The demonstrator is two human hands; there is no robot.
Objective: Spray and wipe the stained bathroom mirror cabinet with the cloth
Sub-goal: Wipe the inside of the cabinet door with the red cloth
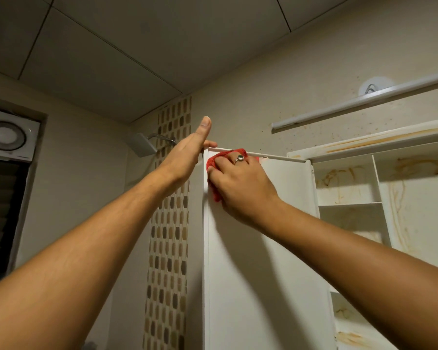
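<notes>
- cloth (214, 160) under right hand (240, 183), on door (250, 248) top corner
- left hand (185, 155) at door's edge, left of cloth
- cabinet (349, 183) right of door
- shower head (143, 145) behind left hand

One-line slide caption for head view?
Right hand presses red cloth to top corner of open white cabinet door; left hand braces its edge.

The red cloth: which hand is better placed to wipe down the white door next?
Right. The right hand grips the red cloth against the cabinet door at its top corner. The left hand holds no cloth and only touches the door's outer edge.
</notes>
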